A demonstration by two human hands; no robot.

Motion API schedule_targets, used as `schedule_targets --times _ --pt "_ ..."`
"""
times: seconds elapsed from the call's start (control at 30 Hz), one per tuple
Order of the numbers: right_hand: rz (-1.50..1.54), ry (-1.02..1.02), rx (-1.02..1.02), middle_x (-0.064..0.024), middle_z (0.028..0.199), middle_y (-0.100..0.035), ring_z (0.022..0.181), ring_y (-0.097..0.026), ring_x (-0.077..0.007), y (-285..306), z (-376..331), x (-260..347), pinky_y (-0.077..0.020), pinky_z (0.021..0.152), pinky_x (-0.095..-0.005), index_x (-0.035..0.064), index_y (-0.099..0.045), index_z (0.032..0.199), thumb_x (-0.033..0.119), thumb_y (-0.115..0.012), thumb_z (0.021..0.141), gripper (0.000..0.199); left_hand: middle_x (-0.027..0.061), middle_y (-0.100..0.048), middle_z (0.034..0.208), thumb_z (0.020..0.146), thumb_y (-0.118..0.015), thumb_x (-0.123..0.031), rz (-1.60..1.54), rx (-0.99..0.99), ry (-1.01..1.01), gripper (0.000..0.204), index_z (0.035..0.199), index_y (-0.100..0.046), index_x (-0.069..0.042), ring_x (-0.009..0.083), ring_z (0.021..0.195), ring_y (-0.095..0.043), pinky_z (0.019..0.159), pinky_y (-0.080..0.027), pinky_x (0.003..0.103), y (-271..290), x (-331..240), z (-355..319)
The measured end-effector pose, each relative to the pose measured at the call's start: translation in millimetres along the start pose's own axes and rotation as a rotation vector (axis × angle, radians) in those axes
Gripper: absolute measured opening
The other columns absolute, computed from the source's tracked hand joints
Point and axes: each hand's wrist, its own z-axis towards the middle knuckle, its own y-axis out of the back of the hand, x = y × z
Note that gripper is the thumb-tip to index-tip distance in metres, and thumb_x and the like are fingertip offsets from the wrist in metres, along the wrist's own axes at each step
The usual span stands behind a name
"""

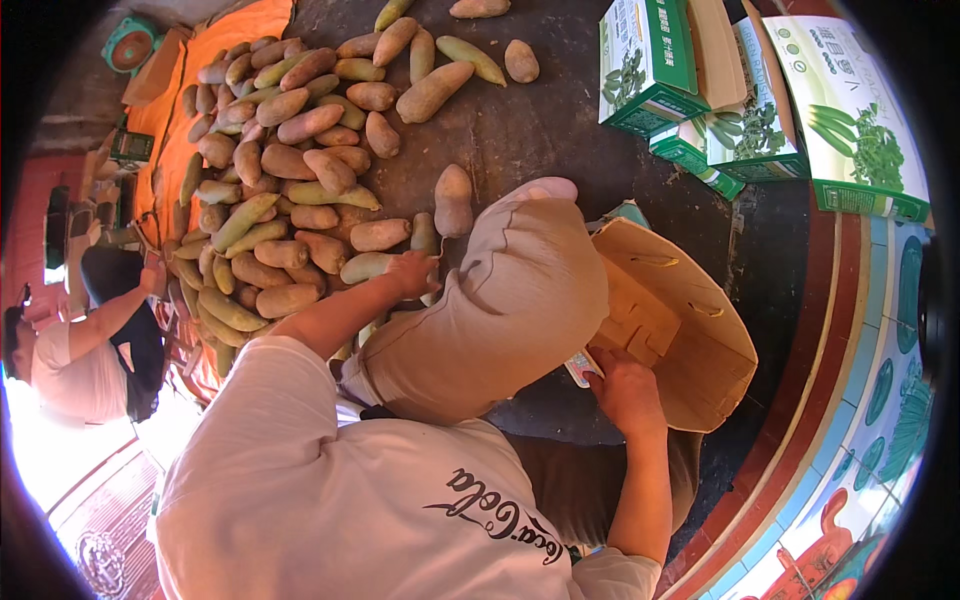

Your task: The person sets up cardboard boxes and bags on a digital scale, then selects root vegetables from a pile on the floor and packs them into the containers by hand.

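Spreading across the upper left of the frame, root vegetables (pixel 290 170) are heaped between an orange sheet (pixel 165 150) and dark ground (pixel 570 130), an arrangement by which single pieces are probably made easy to reach. Right of centre, a cardboard carton (pixel 680 335) is tilted with its bare brown inside turned toward the wearer, presumably for access to be given. Green-and-white cartons (pixel 770 125) are grouped in the upper right, apparently clear of the hands.

At centre, the left hand (pixel 412 275) is extended palm down past a bent, beige-trousered leg (pixel 500 300), its fingers lowered among vegetables at the heap's near edge; whether anything is held by that grip cannot be told. By the carton's near side, the right hand (pixel 628 388) is brought up from below with the elbow bent, its grip closed about a pale printed piece (pixel 580 370), possibly a carton flap, likely for steadiness.
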Motion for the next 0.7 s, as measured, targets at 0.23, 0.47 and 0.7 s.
schedule_targets --times 0.23,0.47,0.7 --pt "-0.034 0.021 0.008 -0.0123 0.093 -0.063 0.087 -0.063 -0.031 -1 4 4 -0.05 0.074 -0.0411 0.0116 -0.06 0.112 0.027 -0.063 0.082 0.034 0.0096 -0.053 0.112 0.073 -0.067 -0.018 0.189 -0.176 0.143 0.051 0.121 -0.051 -0.015 0.0256 0.108 -0.051 0.086 -0.044 0.041 -19 15 6" --pt "0.003 0.015 -0.027 -0.0128 0.091 -0.063 0.088 -0.063 -0.0303 1 4 5 -0.0498 0.074 -0.041 0.0103 -0.061 0.105 0.028 -0.062 0.083 0.029 0.0109 -0.058 0.11 0.076 -0.06 -0.016 0.328 -0.059 0.051 0.028 0.104 -0.065 -0.013 0.027 0.106 -0.056 0.084 -0.046 0.04 -40 34 17" --pt "-0.069 -0.015 0.065 -0.0149 0.097 -0.063 0.095 -0.061 -0.031 0 7 1 -0.0483 0.079 -0.0416 0.0096 -0.061 0.111 0.029 -0.061 0.084 0.033 0.0166 -0.063 0.11 0.085 -0.049 -0.028 0.027 0.088 0.205 0.035 0.111 -0.061 -0.008 0.0302 0.103 -0.061 0.085 -0.048 0.042 -16 38 4"
